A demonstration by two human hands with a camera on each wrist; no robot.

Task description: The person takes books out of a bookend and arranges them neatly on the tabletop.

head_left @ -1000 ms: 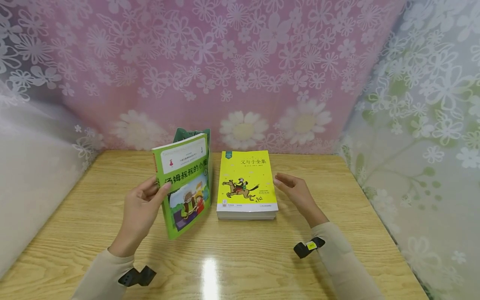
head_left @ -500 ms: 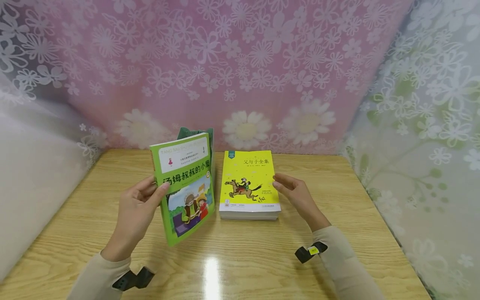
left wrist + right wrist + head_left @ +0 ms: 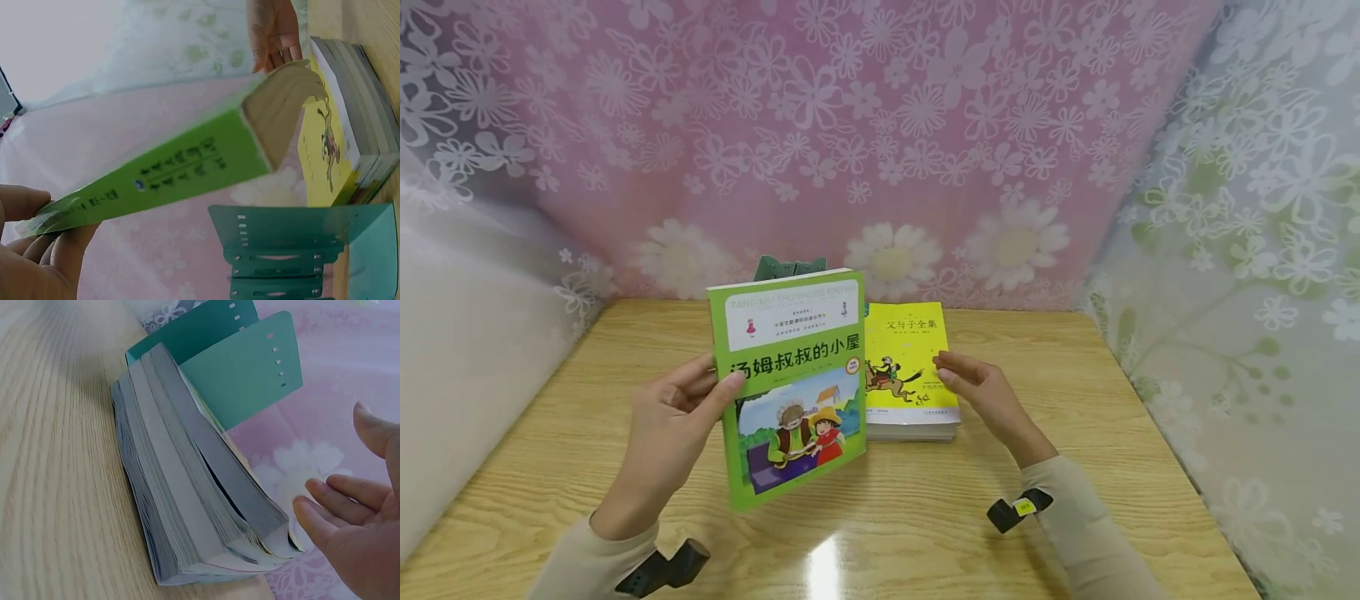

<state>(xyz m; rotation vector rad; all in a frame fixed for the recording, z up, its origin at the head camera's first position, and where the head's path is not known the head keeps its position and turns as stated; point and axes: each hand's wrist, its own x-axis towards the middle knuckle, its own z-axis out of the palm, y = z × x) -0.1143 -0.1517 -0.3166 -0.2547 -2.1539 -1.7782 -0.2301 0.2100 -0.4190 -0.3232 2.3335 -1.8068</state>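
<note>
My left hand grips a green paperback book by its spine side, thumb on the front cover and fingers behind. The book is raised above the table, cover facing me. In the left wrist view its green spine and page edges show. A yellow-covered book lies on top of a stack of books, partly hidden behind the green book. Beside the stack's right edge, my right hand holds nothing, its fingers relaxed and apart from the thumb. In the right wrist view it appears clear of the stack.
A green metal bookend with slotted plates stands left of the stack, mostly hidden behind the green book in the head view. The wooden table meets a pink flowered backdrop at its back.
The green paperback has swung round to face me more fully and shifted right, now covering part of the yellow book. My right hand has moved slightly left over the stack's edge.
</note>
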